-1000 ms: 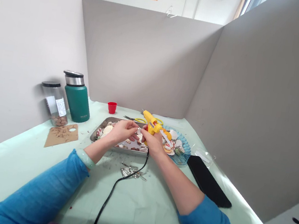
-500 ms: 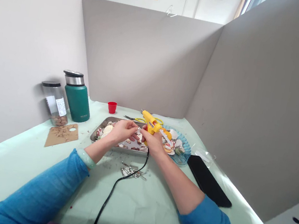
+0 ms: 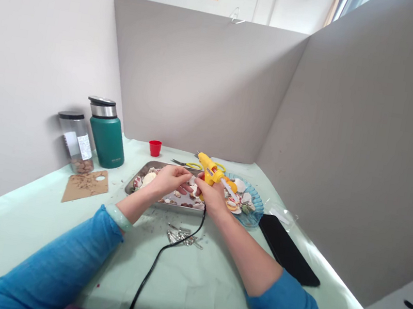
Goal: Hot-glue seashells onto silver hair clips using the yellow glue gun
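Over the metal tray (image 3: 166,207), my right hand (image 3: 212,196) is wrapped round a yellow hot glue gun (image 3: 210,168). A white glue stick (image 3: 229,189) juts from its back end, and a black cord (image 3: 158,259) trails down from its handle. My left hand (image 3: 171,180) is pinched close to my right fingertips. Something small and whitish shows between the fingertips, too small to name. Shells (image 3: 149,178) and small pieces lie in the tray beneath my hands, partly hidden by them. Beside my right hand, a blue scalloped plate (image 3: 258,210) holds more shells (image 3: 240,185).
Small metal clips (image 3: 184,238) lie in front of the tray. Yellow-handled scissors (image 3: 193,165) and a red cup (image 3: 154,148) are behind it. To the left stand a green bottle (image 3: 106,141), a jar (image 3: 75,141) and a brown board (image 3: 86,187); a black flat object (image 3: 289,251) lies right.
Hardly anything differs. Both hands stay together over the tray, with the glue gun still in my right hand; its nose has shifted very slightly to the right.
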The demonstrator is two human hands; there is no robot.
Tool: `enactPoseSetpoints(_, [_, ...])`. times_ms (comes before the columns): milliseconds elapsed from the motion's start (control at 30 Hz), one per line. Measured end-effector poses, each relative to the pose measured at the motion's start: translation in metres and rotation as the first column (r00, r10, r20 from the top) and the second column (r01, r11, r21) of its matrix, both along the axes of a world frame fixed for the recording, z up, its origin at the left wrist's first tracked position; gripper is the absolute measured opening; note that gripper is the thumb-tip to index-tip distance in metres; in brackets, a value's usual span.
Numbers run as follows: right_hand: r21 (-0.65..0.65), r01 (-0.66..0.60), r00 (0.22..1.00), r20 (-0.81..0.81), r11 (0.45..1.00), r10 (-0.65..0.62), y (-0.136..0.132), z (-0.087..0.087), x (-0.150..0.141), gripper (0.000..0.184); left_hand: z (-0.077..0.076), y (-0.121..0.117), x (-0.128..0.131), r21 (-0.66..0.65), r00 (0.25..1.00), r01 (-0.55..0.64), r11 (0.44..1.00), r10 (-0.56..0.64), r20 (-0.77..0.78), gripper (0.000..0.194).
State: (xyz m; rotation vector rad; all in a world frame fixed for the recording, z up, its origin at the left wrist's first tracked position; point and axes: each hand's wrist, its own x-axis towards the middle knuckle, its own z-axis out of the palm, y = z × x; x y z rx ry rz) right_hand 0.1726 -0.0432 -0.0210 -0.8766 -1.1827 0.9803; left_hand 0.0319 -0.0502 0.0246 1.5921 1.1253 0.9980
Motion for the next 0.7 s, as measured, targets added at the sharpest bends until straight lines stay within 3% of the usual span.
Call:
enactPoseSetpoints(300, [-0.002, 0.033, 0.999, -0.02, 0.999, -0.033, -0.0029, 0.0043, -0.0017, 0.015, -0.0016, 0.001, -0.0011, -0.009, 0.998, 0.052, 0.999, -0.051, 0.048, 0.023])
enactPoseSetpoints(700, [-0.011, 0.029, 0.998, 0.052, 1.0, -0.029, 0.0, -0.0001, -0.0019, 0.014, -0.0074, 0.0077, -0.0013, 0.023, 0.999, 0.048, 0.999, -0.048, 0.005, 0.011])
